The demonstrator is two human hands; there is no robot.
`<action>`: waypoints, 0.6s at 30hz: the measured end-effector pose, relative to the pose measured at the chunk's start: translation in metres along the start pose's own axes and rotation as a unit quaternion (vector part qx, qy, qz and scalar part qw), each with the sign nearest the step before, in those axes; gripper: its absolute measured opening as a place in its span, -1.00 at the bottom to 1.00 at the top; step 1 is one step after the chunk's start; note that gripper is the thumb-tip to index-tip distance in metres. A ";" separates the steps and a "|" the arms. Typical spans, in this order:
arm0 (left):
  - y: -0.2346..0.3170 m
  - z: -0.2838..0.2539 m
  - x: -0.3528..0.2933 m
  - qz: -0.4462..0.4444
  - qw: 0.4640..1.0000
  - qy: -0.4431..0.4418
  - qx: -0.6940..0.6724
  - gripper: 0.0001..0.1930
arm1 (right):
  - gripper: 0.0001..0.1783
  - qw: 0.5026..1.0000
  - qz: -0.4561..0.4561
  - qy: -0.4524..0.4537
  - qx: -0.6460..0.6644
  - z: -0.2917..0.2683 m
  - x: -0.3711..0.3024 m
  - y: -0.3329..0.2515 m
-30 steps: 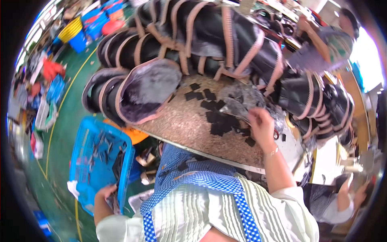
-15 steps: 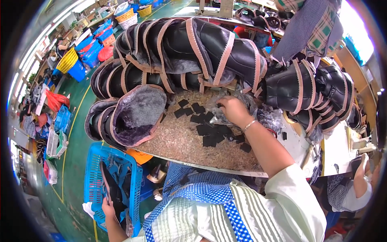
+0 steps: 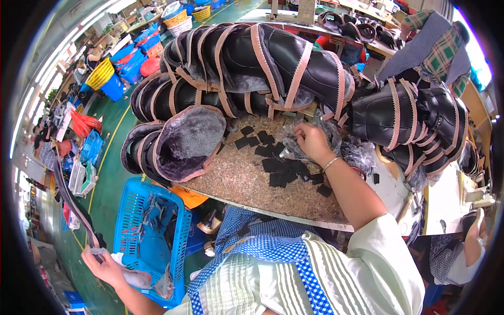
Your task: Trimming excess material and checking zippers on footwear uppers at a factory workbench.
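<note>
Beside the blue basket, my left hand [image 3: 102, 266] has its fingers closed round the lower end of a long dark strip-like piece [image 3: 71, 194] with a pale edge. That piece rises from the hand over the floor. Over the worktable, my right hand [image 3: 314, 143] has thumb and fingers pinched together above a crumpled clear plastic bag [image 3: 292, 144]. Whatever the pinch holds is too small to make out. Small black squares [image 3: 283, 170] lie scattered and overlapping to the left of this hand. Stacked black shoe uppers [image 3: 239, 58] with fleece lining and pinkish zigzag edges stand behind it.
The blue basket [image 3: 121, 231] holds grey scraps, left of the speckled worktable [image 3: 231, 184]. More black uppers [image 3: 383, 115] are piled at right. A fleece-lined upper [image 3: 191, 131] sits at the table's left edge. Another person's arm [image 3: 472, 252] shows at the right.
My left hand has moved left and out of the basket, with the dark piece now raised outside it. My right hand stays by the plastic bag; the black bit between its fingers no longer shows clearly.
</note>
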State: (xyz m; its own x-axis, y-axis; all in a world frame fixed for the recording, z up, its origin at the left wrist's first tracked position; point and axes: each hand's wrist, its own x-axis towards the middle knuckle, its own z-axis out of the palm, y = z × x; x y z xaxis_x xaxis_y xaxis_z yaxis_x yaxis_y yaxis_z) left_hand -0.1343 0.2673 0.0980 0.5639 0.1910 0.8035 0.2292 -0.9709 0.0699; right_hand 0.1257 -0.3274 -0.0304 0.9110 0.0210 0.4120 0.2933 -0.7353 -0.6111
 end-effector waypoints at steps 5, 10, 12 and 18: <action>0.128 -0.009 0.037 0.191 0.955 0.059 -0.220 -0.64 | -0.76 0.997 -0.012 -0.012 -0.075 -0.013 -0.001 -0.017; 0.260 0.024 0.021 0.434 0.841 -0.097 -0.309 -0.90 | -0.64 0.990 -0.028 -0.097 -0.101 -0.006 -0.004 0.010; 0.296 0.059 -0.017 0.491 0.776 -0.203 -0.340 -0.85 | -0.67 0.987 0.014 -0.148 -0.059 -0.012 -0.001 -0.003; 0.331 0.115 -0.079 0.415 0.739 -0.330 -0.416 -0.86 | -0.78 0.990 -0.088 -0.102 -0.039 -0.038 -0.009 -0.001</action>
State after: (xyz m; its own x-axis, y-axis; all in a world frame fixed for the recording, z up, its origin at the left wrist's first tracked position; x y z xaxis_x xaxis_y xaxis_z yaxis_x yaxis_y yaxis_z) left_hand -0.0114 -0.0527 -0.0103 0.5639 -0.7573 0.3293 -0.8246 -0.4942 0.2754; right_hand 0.1060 -0.3522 -0.0076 0.8899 0.2843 0.3568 0.4366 -0.7575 -0.4854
